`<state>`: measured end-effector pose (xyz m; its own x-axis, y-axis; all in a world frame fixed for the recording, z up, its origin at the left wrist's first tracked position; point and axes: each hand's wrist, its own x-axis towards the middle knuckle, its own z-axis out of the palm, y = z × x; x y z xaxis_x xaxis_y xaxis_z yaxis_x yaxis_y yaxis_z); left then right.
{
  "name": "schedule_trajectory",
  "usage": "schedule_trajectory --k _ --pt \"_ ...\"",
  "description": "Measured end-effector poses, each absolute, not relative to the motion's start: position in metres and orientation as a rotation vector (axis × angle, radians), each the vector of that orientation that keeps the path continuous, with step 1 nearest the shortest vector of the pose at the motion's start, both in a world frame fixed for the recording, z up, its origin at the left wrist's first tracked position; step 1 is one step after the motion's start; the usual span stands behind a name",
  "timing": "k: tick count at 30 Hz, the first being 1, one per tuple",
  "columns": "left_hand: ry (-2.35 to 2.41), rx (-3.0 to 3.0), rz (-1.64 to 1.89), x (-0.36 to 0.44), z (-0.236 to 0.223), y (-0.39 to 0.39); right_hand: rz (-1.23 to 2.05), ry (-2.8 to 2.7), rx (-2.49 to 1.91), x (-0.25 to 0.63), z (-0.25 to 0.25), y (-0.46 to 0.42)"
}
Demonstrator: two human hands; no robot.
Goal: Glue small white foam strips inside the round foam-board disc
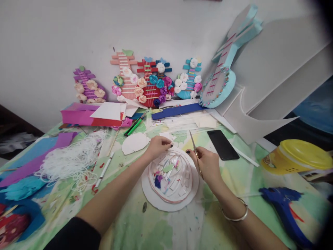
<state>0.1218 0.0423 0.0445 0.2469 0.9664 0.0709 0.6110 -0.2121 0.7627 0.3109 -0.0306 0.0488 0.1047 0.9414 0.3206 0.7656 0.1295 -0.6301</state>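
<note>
White and round, a disc [161, 205] lay under a dish [170, 201] of scraps [168, 169], beside the right hand [207, 165], whose grip was closed on metal scissors [195, 150]. At the far rim, the left hand [158, 146] was half curled, its hold unclear.

Bkgd: small guitars along wall [39, 52], L to R: purple guitar [83, 78], pink guitar [126, 90], red guitar [152, 92], turq. guitar [191, 83], all w/ flowers. Dark blue guitar [168, 65] partly hidden behind red. Big pale-blue guitar [230, 85] leans at R end. Blue strip [179, 111] in front. Table L: tangle of white string [70, 159], green cutter [137, 125] further back. R: black phone [223, 145], yellow tub [282, 160] w/ lid, blue glue gun [279, 201].
</note>
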Motion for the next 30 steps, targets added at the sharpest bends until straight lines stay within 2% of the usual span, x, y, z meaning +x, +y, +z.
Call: schedule_trajectory --k 5,11,14,20,30 --pt "1.379 2.035 0.692 0.141 0.047 0.04 0.304 -1.687 -1.642 0.312 0.051 -0.032" --pt "1.395 2.425 0.198 0.145 0.05 0.015 0.332 -1.666 -1.61 0.312 0.05 -0.033" --pt "1.388 2.458 0.121 0.145 0.046 0.015 0.356 -1.657 -1.608 0.311 0.05 -0.032" --pt "1.358 2.448 0.199 0.144 0.048 0.023 0.397 -1.641 -1.581 0.312 0.05 -0.033" --pt "1.466 2.307 0.599 0.161 0.031 0.048 0.387 -1.659 -1.595 0.313 0.049 -0.032"
